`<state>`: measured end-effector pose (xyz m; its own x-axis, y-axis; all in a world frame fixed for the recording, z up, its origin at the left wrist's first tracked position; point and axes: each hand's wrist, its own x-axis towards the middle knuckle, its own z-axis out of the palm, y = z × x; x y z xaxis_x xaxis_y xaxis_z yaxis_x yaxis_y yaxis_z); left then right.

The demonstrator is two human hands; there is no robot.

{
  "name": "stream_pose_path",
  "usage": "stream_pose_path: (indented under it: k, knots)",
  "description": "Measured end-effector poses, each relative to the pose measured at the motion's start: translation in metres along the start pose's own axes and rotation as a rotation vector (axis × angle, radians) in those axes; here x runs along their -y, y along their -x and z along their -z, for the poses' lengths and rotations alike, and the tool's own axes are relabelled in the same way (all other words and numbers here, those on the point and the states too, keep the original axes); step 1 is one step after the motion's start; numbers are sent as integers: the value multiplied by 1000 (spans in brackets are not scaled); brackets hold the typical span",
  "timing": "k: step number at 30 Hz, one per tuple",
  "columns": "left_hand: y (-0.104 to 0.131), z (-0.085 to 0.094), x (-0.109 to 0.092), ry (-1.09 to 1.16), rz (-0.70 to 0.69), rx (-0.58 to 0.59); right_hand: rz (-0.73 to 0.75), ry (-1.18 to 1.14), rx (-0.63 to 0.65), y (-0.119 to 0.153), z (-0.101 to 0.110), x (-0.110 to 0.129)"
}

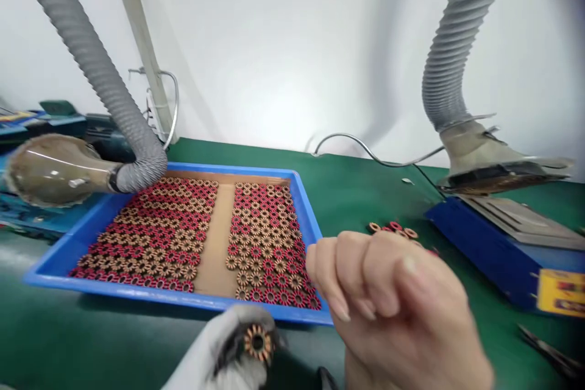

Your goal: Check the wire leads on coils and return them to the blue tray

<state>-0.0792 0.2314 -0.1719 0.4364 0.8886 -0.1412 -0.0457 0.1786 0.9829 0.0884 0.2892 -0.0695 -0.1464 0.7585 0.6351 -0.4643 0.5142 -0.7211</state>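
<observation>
My left hand [228, 359], in a white glove with dark-stained fingers, grips a small copper-wound stator [258, 342] near the lower edge of the head view. The round core shows its ring of copper windings and a dark centre hole. To its right is my bare right hand [388, 298], raised closer to the camera with its fingers curled into a fist. Whatever that fist may hold is hidden. Behind both hands lies a blue tray [150, 300] with rows of red and copper-coloured stators [267, 237] in two blocks, a bare cardboard strip between them.
A few loose stators [395, 228] lie on the green tabletop [365, 189]. At right stand a blue box-shaped device [484, 250] and pliers [548, 350]. Extraction hoods hang at left [59, 170] and right [484, 155] on grey ribbed hoses.
</observation>
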Motion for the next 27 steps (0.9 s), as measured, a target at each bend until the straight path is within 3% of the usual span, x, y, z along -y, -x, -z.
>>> stream_pose_path:
  k: [3,4,6,8,12,16,20,24,26,27]
  knots:
    - [-19,5,-41,0,-274,-277,126,353,-76,7,16,-16]
    - [-29,4,-52,2,-382,-334,109,467,-100,6,22,-20]
    - [-52,-1,-71,21,-551,-329,3,611,-117,-1,30,-22]
    - [-71,-7,-83,13,-625,-243,-140,667,-76,-9,34,-20]
    - [-93,-12,-88,-41,-618,-204,-365,731,30,-19,36,-12]
    - [-96,1,-74,-93,-518,-253,-544,712,119,-18,42,-13]
    - [-92,13,-68,-94,-474,-284,-653,606,59,-10,44,-24]
    - [-88,10,-81,-39,-488,-110,-657,489,-115,-1,39,-33]
    - [-84,7,-87,12,-497,-35,-591,509,-115,1,37,-34]
    - [-82,6,-90,22,-488,-28,-561,538,-56,2,37,-33]
